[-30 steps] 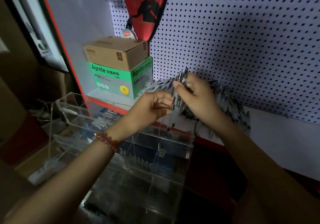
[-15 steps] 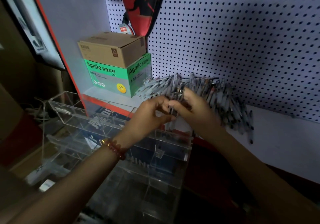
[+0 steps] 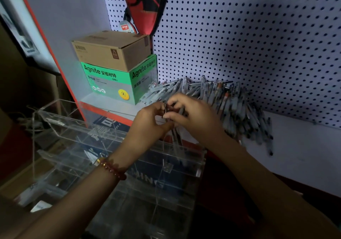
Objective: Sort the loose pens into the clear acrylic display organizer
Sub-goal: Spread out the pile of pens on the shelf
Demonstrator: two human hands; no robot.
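A big heap of loose pens [image 3: 230, 105] lies on the white shelf against the pegboard. In front of it, my right hand [image 3: 193, 115] grips a small bunch of pens [image 3: 177, 133] that points down over the back right compartment of the clear acrylic organizer [image 3: 129, 165]. My left hand [image 3: 149, 122], with a red bead bracelet on its wrist, pinches the tops of the same pens. The two hands touch each other. The pens' lower ends hang just above the organizer's rear wall.
A brown cardboard box [image 3: 110, 48] sits on a green Agnite box [image 3: 114, 83] at the shelf's left. A red racket cover [image 3: 145, 2] hangs on the pegboard [image 3: 258, 45]. The white shelf [image 3: 304, 155] runs on to the right of the heap.
Both hands have come down with the bunch of pens, from in front of the heap toward the organizer's back edge. The view has tilted slightly.
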